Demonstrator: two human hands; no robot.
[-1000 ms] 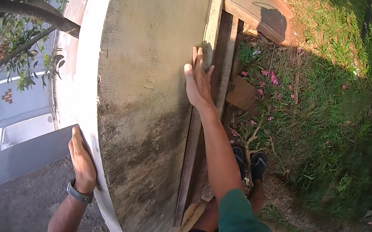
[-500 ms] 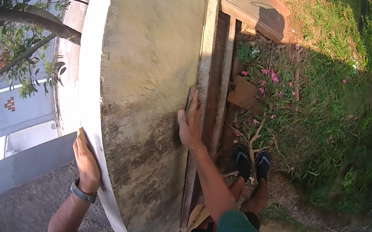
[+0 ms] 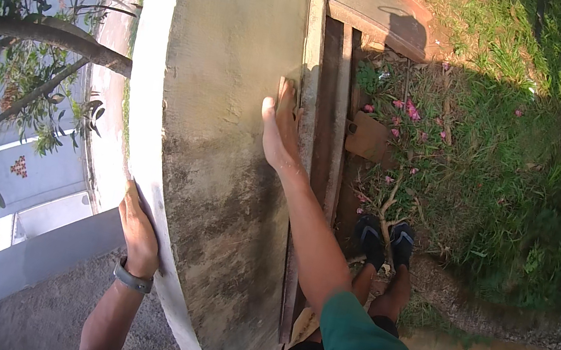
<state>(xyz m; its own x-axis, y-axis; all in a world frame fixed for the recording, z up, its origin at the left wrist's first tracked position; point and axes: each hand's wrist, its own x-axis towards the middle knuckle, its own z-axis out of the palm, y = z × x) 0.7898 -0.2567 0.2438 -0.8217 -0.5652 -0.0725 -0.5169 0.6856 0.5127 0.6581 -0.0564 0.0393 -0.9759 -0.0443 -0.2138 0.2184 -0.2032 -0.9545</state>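
Observation:
My right hand (image 3: 280, 130) lies on the broad yellowish top of a wall (image 3: 242, 28), near its right edge. Its fingers are close together and the thumb stands off to the left. A thin, flat brown piece (image 3: 281, 94) shows along the fingers; its kind cannot be made out. Beneath the forearm, the wall's surface turns dark and stained. My left hand (image 3: 140, 229), a grey band (image 3: 132, 276) on its wrist, rests against the wall's white left edge (image 3: 146, 115) with fingers stretched out and nothing visible in it.
Brown ledges (image 3: 338, 118) run along the wall's right side. Grass (image 3: 488, 173) with pink flowers (image 3: 412, 111) and a brown slab (image 3: 367, 137) lies beyond. My feet (image 3: 384, 241) stand by a branch. Left of the wall are a tree branch (image 3: 58, 38) and a paved area.
My right hand has slid forward and slightly left along the wall top, with the thin brown piece. The left hand has stayed against the white edge.

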